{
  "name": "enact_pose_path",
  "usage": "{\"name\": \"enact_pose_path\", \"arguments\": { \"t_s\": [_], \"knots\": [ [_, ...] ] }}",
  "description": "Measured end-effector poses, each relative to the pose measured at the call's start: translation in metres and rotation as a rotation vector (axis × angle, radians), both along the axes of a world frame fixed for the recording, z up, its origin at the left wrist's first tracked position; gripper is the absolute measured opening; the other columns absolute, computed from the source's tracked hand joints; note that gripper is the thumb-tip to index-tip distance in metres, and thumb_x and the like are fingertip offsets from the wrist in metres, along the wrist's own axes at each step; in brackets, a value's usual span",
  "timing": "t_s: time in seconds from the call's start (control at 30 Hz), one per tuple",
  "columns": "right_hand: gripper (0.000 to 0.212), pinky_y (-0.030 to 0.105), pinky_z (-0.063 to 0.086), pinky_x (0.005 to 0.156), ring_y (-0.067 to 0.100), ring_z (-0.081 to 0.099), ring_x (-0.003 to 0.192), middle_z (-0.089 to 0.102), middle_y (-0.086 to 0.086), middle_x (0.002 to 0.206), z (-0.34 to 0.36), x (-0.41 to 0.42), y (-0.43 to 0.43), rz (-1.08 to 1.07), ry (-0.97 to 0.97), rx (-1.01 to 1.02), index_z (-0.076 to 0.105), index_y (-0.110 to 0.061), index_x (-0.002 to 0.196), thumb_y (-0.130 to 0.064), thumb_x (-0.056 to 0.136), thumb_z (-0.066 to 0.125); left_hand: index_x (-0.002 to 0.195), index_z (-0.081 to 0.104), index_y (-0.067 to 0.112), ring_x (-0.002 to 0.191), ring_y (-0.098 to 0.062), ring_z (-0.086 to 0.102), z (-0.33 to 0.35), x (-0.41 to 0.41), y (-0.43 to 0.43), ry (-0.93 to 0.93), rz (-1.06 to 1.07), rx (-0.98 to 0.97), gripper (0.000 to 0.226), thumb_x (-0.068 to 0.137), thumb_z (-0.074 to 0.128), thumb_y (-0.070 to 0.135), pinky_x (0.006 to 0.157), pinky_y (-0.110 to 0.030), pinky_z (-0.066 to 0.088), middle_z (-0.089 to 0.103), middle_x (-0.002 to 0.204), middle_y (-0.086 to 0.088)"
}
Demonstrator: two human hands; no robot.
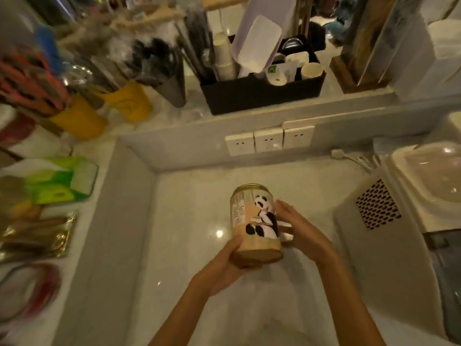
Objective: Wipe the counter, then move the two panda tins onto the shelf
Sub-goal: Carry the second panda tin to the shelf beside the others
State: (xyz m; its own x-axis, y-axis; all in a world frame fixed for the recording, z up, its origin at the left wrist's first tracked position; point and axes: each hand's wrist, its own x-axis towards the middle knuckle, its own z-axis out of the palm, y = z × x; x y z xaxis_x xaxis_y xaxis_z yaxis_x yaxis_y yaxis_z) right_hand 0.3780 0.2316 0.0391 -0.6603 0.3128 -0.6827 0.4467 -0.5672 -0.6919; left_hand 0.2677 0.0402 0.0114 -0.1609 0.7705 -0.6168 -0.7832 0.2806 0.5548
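Holding one panda tin (257, 224) above the glossy pale counter (189, 221): left hand (230, 265) grips its base, right hand (296, 227) presses its side. Cluttered shelf (249, 113) behind, sockets (269, 141) beneath it.

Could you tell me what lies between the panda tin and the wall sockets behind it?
In the head view, only bare counter lies between the panda tin, held in both hands, and the wall sockets. Nothing stands on that stretch.

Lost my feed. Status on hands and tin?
Left hand cupping panda tin at its base, right hand on its side. Tin lifted above counter. Second tin not in view.
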Motion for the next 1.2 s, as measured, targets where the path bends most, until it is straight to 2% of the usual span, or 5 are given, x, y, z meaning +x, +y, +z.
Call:
{"name": "enact_pose_path", "arguments": {
  "t_s": [0.43,0.6,0.7,0.9,1.2],
  "knots": [
    [0.074,0.048,0.054,0.094,0.03,0.056,0.129,0.056,0.004,0.143,0.048,0.037,-0.289,0.743,0.353,-0.228,0.034,-0.046,0.145,-0.051,0.081,0.072,0.153,0.021,0.03,0.138,-0.036,0.045,0.076,0.159,-0.329,0.108,0.554,0.133,0.088,0.084,0.076,0.025,0.105,-0.05,0.046,0.046,0.152,-0.014],
    [0.072,0.046,0.055,0.094,0.025,0.06,0.125,0.06,-0.003,0.14,0.058,0.039,-0.429,0.981,0.378,-0.121,0.033,-0.056,0.141,-0.046,0.082,0.074,0.149,0.026,0.045,0.129,-0.025,0.056,0.095,0.234,-0.443,0.306,1.0,-0.075,0.096,0.072,0.082,0.034,0.105,-0.05,0.046,0.058,0.143,0.002],
    [0.068,0.043,0.055,0.095,0.014,0.06,0.124,0.058,-0.011,0.14,0.063,0.056,-0.536,1.216,0.468,-0.038,0.033,-0.063,0.138,-0.051,0.083,0.072,0.136,0.028,0.065,0.124,-0.007,0.059,0.107,0.294,-0.517,0.406,1.139,-0.212,0.083,0.079,0.082,0.041,0.09,-0.023,0.056,0.06,0.135,0.021],
    [0.067,0.029,0.055,0.093,0.001,0.059,0.122,0.059,-0.029,0.132,0.077,0.12,-0.741,1.681,0.441,-0.271,0.037,-0.076,0.124,-0.055,0.074,0.077,0.128,0.037,0.057,0.111,-0.003,0.067,0.135,0.406,-0.648,0.412,1.647,-0.571,0.095,0.049,0.089,0.062,0.082,-0.023,0.059,0.068,0.12,0.022],
    [0.081,0.013,0.048,0.092,-0.006,0.05,0.128,0.052,-0.039,0.133,0.146,0.19,-0.987,2.292,0.764,-0.466,0.03,-0.069,0.131,-0.043,0.074,0.082,0.14,0.027,0.059,0.115,0.002,0.062,0.189,0.503,-0.784,0.632,2.177,-0.998,0.087,0.072,0.081,0.055,0.081,-0.011,0.054,0.06,0.128,0.03]
  ]
}}
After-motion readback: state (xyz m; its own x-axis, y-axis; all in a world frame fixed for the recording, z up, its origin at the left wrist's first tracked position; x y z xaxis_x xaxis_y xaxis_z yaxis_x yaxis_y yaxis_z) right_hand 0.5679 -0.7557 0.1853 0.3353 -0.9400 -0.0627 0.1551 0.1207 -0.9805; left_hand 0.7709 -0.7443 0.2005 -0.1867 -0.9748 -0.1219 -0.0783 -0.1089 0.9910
